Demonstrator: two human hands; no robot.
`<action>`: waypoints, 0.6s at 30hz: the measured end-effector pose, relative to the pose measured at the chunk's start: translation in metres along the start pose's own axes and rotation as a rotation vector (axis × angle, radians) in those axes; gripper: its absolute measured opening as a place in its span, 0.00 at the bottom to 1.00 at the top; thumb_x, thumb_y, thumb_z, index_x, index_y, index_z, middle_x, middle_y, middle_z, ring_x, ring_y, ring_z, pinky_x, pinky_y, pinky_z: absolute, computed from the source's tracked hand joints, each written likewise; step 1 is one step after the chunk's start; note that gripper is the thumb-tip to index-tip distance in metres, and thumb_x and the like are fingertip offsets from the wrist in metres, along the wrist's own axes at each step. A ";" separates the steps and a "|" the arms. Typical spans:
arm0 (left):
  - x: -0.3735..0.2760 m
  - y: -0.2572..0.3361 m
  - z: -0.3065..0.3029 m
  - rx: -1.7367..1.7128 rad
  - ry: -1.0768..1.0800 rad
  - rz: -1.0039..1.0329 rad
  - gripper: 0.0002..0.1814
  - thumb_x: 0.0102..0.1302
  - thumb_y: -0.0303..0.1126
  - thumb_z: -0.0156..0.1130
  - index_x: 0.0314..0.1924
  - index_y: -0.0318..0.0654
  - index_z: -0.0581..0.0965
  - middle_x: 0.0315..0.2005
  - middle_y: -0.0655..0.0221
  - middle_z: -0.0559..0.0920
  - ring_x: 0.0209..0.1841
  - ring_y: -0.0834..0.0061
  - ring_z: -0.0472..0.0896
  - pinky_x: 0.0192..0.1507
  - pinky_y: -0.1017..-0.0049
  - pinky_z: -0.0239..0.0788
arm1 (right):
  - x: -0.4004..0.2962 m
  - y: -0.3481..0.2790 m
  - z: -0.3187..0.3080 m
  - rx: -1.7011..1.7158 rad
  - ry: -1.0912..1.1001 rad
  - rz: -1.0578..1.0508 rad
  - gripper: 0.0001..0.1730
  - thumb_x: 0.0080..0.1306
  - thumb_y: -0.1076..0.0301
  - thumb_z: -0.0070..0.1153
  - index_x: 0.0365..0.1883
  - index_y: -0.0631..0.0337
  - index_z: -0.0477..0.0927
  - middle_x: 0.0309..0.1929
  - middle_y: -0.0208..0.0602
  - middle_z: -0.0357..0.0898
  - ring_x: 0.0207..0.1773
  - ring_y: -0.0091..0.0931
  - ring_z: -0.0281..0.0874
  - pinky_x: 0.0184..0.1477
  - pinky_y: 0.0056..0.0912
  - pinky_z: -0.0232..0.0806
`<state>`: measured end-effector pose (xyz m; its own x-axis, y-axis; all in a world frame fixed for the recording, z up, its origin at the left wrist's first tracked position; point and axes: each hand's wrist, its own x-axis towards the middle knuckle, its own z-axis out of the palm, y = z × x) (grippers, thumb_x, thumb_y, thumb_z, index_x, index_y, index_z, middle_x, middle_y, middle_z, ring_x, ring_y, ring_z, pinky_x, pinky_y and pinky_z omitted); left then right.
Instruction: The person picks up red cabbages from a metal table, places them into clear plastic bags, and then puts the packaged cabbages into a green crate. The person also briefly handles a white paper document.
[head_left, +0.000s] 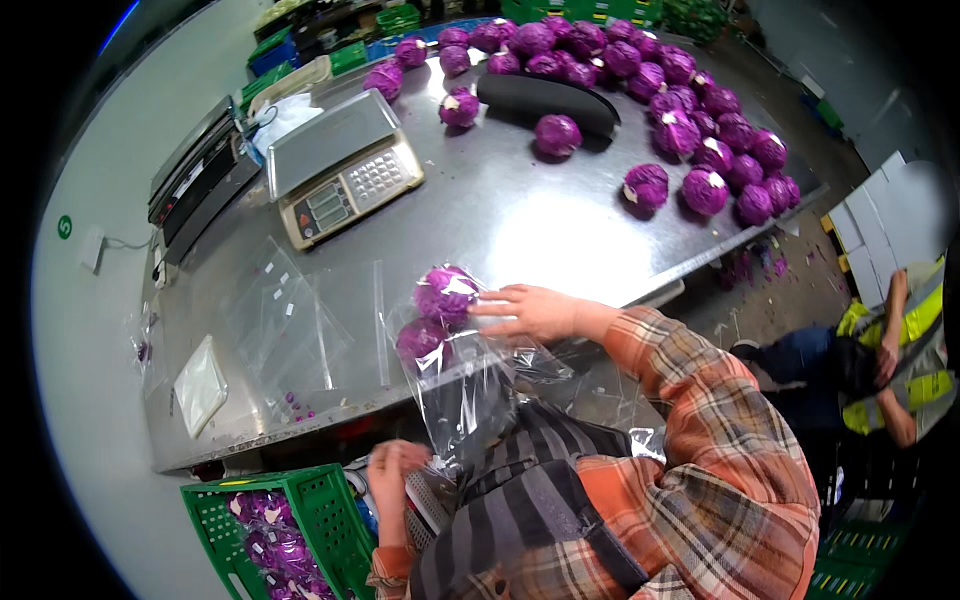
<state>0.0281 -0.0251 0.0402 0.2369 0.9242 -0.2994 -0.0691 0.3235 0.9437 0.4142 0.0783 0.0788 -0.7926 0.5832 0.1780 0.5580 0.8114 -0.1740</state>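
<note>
Two red cabbages, an upper one (448, 293) and a lower one (422, 342), lie at the table's near edge in a clear plastic bag (465, 397). The bag's loose end hangs over the edge towards my striped apron. My right hand (536, 312) reaches in from the right, fingers apart, its fingertips at the side of the upper cabbage. Below the table edge, my left hand (397, 461) is blurred beside the hanging end of the bag. Whether its fingers grip the film cannot be made out. Flat clear bags (289, 322) with small white labels lie left of the cabbages.
A scale (352, 184) and a black heat-sealer-like machine (199, 180) stand at left. Many loose red cabbages (677, 133) fill the far and right sides, around a curved black piece (551, 101). A green crate (322, 517) holds bagged cabbages. A person (892, 360) in hi-vis is at right.
</note>
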 end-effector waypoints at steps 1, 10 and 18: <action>0.005 0.003 0.011 0.239 0.312 0.131 0.19 0.62 0.29 0.56 0.52 0.30 0.68 0.48 0.52 0.76 0.50 0.60 0.77 0.49 0.68 0.70 | -0.001 0.011 0.008 0.038 -0.028 -0.038 0.28 0.62 0.65 0.51 0.63 0.48 0.65 0.70 0.34 0.53 0.71 0.35 0.53 0.62 0.40 0.57; 0.079 0.006 0.079 0.828 0.111 0.717 0.04 0.60 0.26 0.56 0.35 0.35 0.75 0.34 0.64 0.81 0.44 0.66 0.79 0.58 0.63 0.60 | -0.010 0.032 0.049 0.970 0.149 0.509 0.22 0.71 0.54 0.42 0.41 0.66 0.79 0.38 0.41 0.81 0.37 0.29 0.80 0.45 0.32 0.71; 0.134 0.041 0.092 0.429 0.588 -0.055 0.18 0.69 0.37 0.48 0.25 0.32 0.71 0.19 0.66 0.74 0.23 0.75 0.74 0.32 0.72 0.67 | 0.031 -0.005 0.063 1.701 0.600 1.296 0.28 0.68 0.52 0.43 0.21 0.71 0.74 0.19 0.46 0.76 0.13 0.32 0.72 0.17 0.30 0.68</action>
<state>0.1465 0.0932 0.0513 -0.3385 0.9044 -0.2599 0.3425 0.3756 0.8612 0.3719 0.0902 0.0243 0.0546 0.8230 -0.5655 -0.3793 -0.5068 -0.7741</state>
